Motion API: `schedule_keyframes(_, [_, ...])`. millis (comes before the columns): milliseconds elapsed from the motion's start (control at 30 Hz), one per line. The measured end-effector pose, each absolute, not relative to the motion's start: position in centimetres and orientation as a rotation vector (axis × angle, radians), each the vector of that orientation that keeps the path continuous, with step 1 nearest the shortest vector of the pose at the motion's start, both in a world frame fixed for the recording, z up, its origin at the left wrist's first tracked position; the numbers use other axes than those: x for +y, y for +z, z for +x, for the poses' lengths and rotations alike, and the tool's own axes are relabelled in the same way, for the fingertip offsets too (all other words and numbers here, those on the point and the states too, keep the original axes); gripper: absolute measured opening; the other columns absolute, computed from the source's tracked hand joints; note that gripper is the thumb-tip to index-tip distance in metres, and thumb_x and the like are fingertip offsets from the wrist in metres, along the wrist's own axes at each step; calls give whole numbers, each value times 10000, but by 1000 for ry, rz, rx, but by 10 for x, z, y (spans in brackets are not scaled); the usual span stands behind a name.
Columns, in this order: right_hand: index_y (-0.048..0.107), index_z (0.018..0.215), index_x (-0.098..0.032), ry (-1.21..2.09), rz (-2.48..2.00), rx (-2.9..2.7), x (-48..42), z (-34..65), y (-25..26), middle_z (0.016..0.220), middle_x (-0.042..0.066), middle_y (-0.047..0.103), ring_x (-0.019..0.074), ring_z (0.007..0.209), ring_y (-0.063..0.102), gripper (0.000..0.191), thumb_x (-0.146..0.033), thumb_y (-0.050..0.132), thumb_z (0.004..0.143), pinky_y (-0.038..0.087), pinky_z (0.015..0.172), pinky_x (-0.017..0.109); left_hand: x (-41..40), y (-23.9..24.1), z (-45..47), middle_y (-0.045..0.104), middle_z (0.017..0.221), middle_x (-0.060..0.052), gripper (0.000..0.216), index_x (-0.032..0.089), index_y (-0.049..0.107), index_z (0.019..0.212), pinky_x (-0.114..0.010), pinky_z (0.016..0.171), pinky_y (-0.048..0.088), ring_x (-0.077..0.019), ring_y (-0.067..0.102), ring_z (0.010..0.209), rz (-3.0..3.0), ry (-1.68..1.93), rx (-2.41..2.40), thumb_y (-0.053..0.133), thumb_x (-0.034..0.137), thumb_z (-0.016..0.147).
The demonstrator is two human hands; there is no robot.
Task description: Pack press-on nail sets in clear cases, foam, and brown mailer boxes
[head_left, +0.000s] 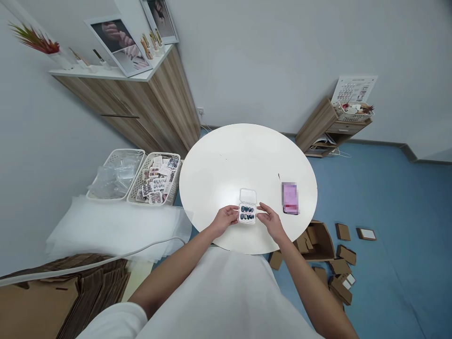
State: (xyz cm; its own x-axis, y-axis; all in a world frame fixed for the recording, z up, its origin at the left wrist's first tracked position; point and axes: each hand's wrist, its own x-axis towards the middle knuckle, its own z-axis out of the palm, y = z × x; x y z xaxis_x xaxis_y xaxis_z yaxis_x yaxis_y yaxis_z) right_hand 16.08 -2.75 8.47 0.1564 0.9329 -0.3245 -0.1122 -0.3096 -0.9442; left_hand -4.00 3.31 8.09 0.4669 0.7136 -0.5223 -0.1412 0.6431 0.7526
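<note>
A small clear plastic case (247,220) is at the near side of the round white table (243,155). Its transparent lid (248,195) stands raised on the far side. Inside lie two rows of dark, glossy press-on nails (246,209). My left hand (224,220) grips the case's left edge, fingers bent. At the opposite edge, my right hand (270,222) has its thumb and fingers against the case.
A blurred pink-and-purple item (290,197), phone-like, lies right on the table. Left are a basket of nail cards (155,181), a basket of plastic bags (118,174) and translucent sheets (109,226). Small cardboard boxes (341,266) lie on the floor at right.
</note>
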Motion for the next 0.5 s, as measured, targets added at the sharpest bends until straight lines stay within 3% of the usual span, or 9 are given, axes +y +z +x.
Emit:
schedule_keyframes(200, [608, 1015, -215, 1489, -1461, -635, 5, 165, 84, 1038, 64, 636, 162, 845, 603, 417, -499, 578, 711, 456, 843, 365, 35, 83, -39, 631, 758, -34, 414, 157, 587, 936, -278, 684, 453, -114, 584, 690, 695, 571, 956, 744, 328, 593])
schedule_keyframes(500, [564, 967, -211, 1512, -1369, -649, 26, 168, 95, 887, 44, 666, 147, 772, 608, 402, -376, 695, 625, 476, 757, 324, 44, 90, -45, 652, 774, -55, 426, 143, 595, 935, -265, 638, 458, -110, 588, 652, 663, 535, 961, 768, 284, 573])
